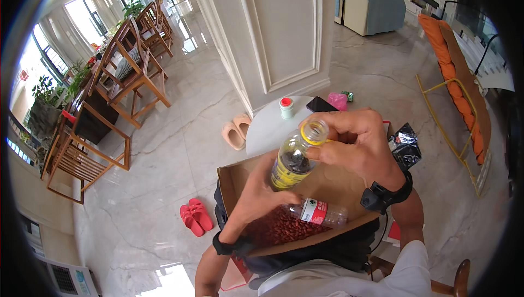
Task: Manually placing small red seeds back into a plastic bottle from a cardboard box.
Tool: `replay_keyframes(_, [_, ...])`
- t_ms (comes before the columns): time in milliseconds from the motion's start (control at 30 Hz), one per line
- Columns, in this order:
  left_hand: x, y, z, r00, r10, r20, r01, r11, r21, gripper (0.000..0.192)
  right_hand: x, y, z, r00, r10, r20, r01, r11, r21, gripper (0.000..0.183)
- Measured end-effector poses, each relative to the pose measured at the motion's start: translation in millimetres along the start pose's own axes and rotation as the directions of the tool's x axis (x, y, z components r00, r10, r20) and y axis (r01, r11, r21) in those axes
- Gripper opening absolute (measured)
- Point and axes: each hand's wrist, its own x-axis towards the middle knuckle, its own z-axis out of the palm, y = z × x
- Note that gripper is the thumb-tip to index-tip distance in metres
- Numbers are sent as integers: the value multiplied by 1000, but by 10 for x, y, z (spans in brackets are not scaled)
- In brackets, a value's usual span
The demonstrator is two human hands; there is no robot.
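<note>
My left hand (262, 194) wraps around the body of a clear plastic bottle (291, 155) with a yellow label. Its mouth is uncapped and tilts up toward me; dark contents show inside. The thumb and fingers of my right hand (360, 141) grip the neck at the yellow ring. Below both hands a shallow cardboard box (344, 178) rests on my lap. Red beans or peanuts (286, 229) cover part of its bottom. On top of them lies a second clear bottle (317, 212) with a red and white label, partly behind my left thumb.
Beyond the box stands a round pale table (262, 133) holding a small jar (286, 108), a black phone (321, 104) and a pink plastic bag (337, 101). Beige clogs (235, 131) and red slippers (196, 217) lie on the floor. A wall pillar (282, 31) rises behind the table.
</note>
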Motion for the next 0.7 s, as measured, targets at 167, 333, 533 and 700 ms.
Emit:
replay_keyframes(167, [55, -138, 25, 974, -195, 120, 215, 957, -197, 73, 111, -19, 115, 999, 10, -33, -13, 996, -83, 42])
replay_keyframes(333, [45, -43, 40, 973, -222, 68, 232, 940, -250, 65, 191, 161, -52, 985, -77, -155, 75, 997, -25, 24])
replay_keyframes(533, [11, -147, -62, 979, -198, 43, 200, 979, -33, 81, 200, 40, -113, 989, -44, -145, 61, 991, 116, 22])
replay_keyframes(700, [25, -101, 37, 999, -12, -46, 16, 996, 88, 83, 169, -36, -60, 993, -107, -59, 114, 985, 130, 28])
